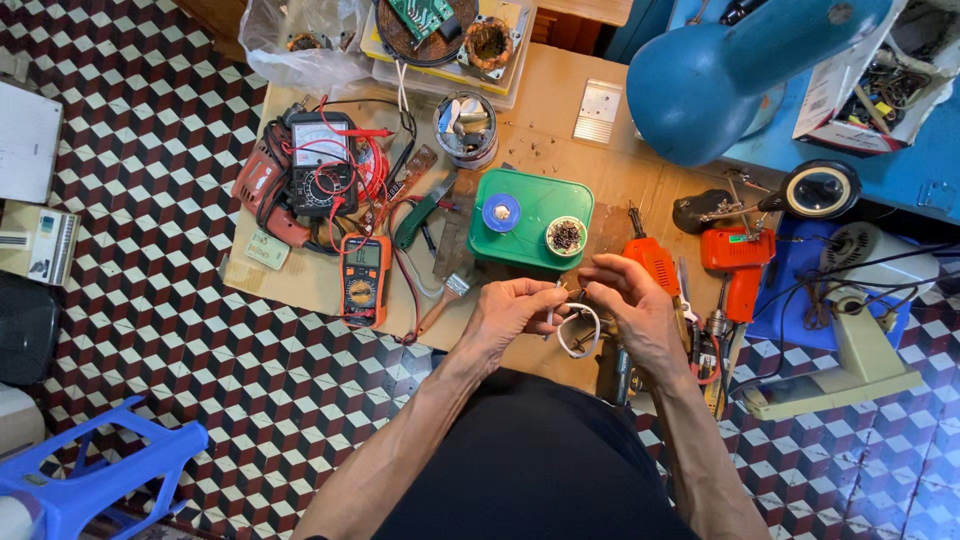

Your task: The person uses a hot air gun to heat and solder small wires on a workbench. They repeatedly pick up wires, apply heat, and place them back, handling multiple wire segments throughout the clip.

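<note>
The person's black-clothed lap [535,470] is filling the bottom of the view, with 2 bare forearms reaching forward from it. The left hand [508,315] is pinching one end of a short loop of white insulated wire [578,335] between thumb and fingertips, fingers curled narrow around it. The right hand [632,300] is meeting it from the other side, its fingertips closed on what looks like the other end of the same wire, though the exact grip is too small to tell. The loop is hanging just below the fingertips of both hands, just in front of the green plastic box [530,218].

That green plastic box is sitting on the flat brown cardboard sheet [545,110] covering the floor. On its lid are resting a blue round spool [501,212] and a small white cup of dark screws [566,236]. Left of the box, an orange digital multimeter [362,280] is lying with its red leads, and further left a black analogue meter [320,162] is lying on a red power drill [262,195]. Between the multimeter and the box, a small wooden-handled brush [445,300] is lying. Behind the box a clear round jar of small parts [466,128] is standing. Right of the box, an orange soldering gun [652,258] is lying near the right hand, and beyond it a second orange tool [738,262]. Further right and behind, a big blue rounded metal housing [730,70] is looming. Well left of the box and nearer, a blue plastic stool [95,480] is standing on the red, white and black patterned tile floor [150,330].
</note>
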